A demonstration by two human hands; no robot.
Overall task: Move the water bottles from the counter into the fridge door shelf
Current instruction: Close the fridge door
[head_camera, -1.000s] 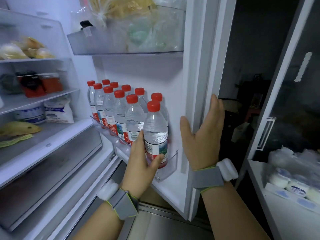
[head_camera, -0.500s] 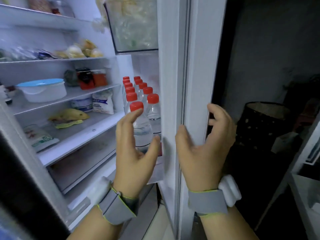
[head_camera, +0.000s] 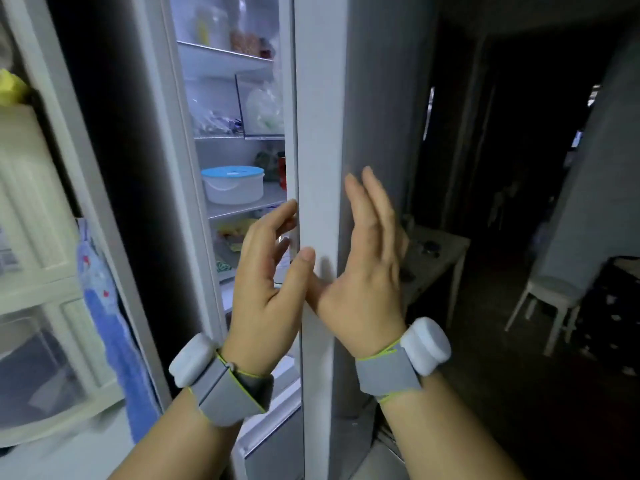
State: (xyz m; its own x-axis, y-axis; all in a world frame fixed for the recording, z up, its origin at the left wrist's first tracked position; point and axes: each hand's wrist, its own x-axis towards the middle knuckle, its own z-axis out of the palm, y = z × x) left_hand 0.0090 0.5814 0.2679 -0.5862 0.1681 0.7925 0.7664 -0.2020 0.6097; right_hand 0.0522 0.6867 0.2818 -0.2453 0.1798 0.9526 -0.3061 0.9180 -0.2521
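We have the fridge door (head_camera: 320, 168) edge-on before us, its long axis running straight from twelve to six o'clock, and it stands nearly shut, leaving only a narrow lit gap on its left. Our right hand (head_camera: 363, 271) lies flat on the door's outer face at about one o'clock from our left, fingers spread and straight, gripping nothing. Our left hand (head_camera: 268, 282) hangs loosely open at the door's inner edge, its thumb tip touching the edge, its fingers curled toward the gap and empty. The right hand is the better placed to push, we judge, since the door must swing toward nine o'clock to close.

The water bottles are not visible now; the door shelf is hidden behind the door's edge, so we cannot confirm them.

Through the gap we see a white tub with a blue lid (head_camera: 232, 183) on an inner shelf at eleven o'clock. What stands in the way is our own left hand: its fingers lie in the closing gap and should be drawn clear first.
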